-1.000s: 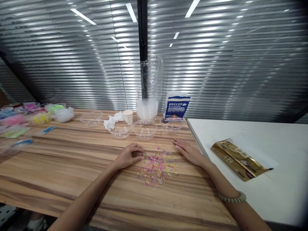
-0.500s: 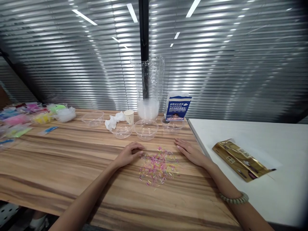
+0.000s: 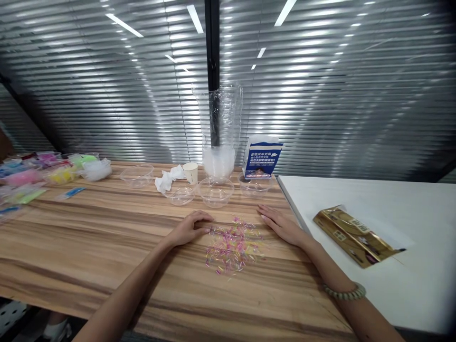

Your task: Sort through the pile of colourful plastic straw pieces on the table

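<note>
A loose pile of small coloured tube-like pieces (image 3: 233,247), mostly pink and yellow, lies spread on the wooden table (image 3: 117,266). My left hand (image 3: 190,228) rests on the wood at the pile's left side, fingers gently curved and empty, with the thumb close to the nearest pieces. To the right of the pile, my right hand (image 3: 281,225) lies flat with its fingers stretched out, holding nothing. Beyond the hands stand three clear plastic bowls: a left bowl (image 3: 181,195), a middle bowl (image 3: 216,194) and a right bowl (image 3: 255,185).
Behind the bowls are a paper cup (image 3: 191,173), crumpled tissue (image 3: 167,179), a stack of clear bowls (image 3: 218,164) and a blue-and-white bag (image 3: 263,159). Another clear bowl (image 3: 137,176) and bags of coloured material (image 3: 64,175) sit leftward. A gold packet (image 3: 356,236) lies on the white table (image 3: 420,204).
</note>
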Demonstrator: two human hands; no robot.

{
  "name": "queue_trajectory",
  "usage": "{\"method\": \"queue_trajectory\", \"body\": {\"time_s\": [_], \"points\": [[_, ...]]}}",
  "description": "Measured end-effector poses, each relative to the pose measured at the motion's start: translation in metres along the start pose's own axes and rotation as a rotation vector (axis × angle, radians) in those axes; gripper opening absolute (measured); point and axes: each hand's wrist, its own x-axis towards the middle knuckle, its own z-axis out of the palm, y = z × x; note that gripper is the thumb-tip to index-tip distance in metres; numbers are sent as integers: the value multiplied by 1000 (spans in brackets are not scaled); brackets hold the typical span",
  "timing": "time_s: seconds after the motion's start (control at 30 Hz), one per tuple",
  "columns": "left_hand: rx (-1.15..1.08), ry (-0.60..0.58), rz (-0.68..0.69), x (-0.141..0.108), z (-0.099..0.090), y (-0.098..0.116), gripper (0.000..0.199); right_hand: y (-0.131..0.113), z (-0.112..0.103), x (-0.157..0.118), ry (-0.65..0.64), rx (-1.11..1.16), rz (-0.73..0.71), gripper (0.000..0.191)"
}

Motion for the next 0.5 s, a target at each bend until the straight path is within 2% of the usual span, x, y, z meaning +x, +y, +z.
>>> {"method": "queue_trajectory", "body": {"time_s": [0.13,0.23,0.37,0.5], "points": [[-53,-48,-4,0,-5,-3,33,2,0,0,2,-6,-10,60],[-113,-38,9,0,-7,-2,20,-1,-1,1,-9,-9,-4,64],[-64,-47,66,1,-6,-1,15,-3,-2,1,-28,-5,9,68],[-36,-29,66,0,-5,-2,13,-2,-1,0,-12,9,2,64]]}}
